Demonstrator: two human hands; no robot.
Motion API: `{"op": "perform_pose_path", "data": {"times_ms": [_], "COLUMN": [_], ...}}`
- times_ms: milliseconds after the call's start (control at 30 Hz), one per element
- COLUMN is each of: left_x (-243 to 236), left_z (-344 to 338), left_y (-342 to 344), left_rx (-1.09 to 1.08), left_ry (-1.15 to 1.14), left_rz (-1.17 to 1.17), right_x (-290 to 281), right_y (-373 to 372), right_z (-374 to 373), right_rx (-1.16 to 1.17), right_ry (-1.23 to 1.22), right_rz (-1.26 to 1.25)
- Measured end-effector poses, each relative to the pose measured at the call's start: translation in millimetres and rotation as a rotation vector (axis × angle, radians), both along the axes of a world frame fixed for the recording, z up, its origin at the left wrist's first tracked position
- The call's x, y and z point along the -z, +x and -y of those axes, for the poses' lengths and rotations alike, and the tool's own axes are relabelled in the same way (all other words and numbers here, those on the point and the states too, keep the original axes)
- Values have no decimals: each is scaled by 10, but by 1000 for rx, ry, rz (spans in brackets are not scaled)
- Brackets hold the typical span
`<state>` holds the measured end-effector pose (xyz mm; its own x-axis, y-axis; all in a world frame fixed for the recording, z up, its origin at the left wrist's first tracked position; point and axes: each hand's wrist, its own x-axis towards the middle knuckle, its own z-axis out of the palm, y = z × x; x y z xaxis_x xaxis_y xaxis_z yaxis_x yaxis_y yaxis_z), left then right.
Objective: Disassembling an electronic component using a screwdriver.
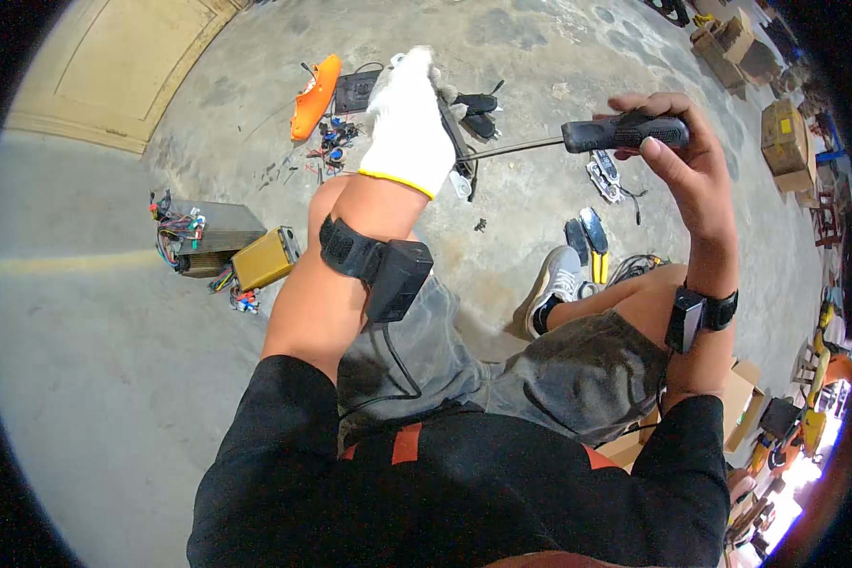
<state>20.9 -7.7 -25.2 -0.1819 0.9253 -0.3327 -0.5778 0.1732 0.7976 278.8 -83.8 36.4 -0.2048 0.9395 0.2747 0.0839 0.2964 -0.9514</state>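
My left hand [409, 123], in a white glove with a yellow cuff, is bent over a long dark part [452, 128]; its fingers are mostly hidden, so its grip is unclear. My right hand [691, 175] grips the black handle of a screwdriver [625, 133]. The metal shaft points left to the dark part beside my glove; whether the tip touches it is unclear. A small pale piece [460, 185] shows below the part. Black pad-like pieces [478, 123] lie just beyond it.
An orange shell [314, 95], black plate [355, 92] and wire connectors [336, 140] lie ahead. Wired metal cases [265, 257] stand left. Silver parts [604, 178], yellow-handled tools [599, 265] and coiled cables lie near my shoe [559, 284]. Cardboard boxes [788, 142] line the right; a cream panel [114, 66] is upper left.
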Motion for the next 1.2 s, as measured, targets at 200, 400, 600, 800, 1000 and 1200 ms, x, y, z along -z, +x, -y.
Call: {"op": "perform_pose_path", "data": {"times_ms": [200, 400, 600, 800, 1000, 1200], "left_x": [-44, -33, -68, -78, -49, -55], "left_z": [-8, -10, -21, -16, -38, 6], "left_y": [4, 1, -27, -60, -38, -38], "left_rx": [61, 55, 32, 70, -19, 39], "left_ry": [-136, -99, -106, -129, -52, -30], "left_rz": [12, 27, 69, 54, 22, -36], "right_x": [-92, -28, -88, -180, -22, -53], "right_y": [-80, -93, -23, -154, -32, -19], "right_z": [-31, 27, 36, 0, -7, -29], "right_rx": [307, 36, -3, 306, -15, 67], "right_ry": [-331, -33, -116, -387, 24, -72], "right_rz": [376, -28, 102, 419, 82, 171]}}
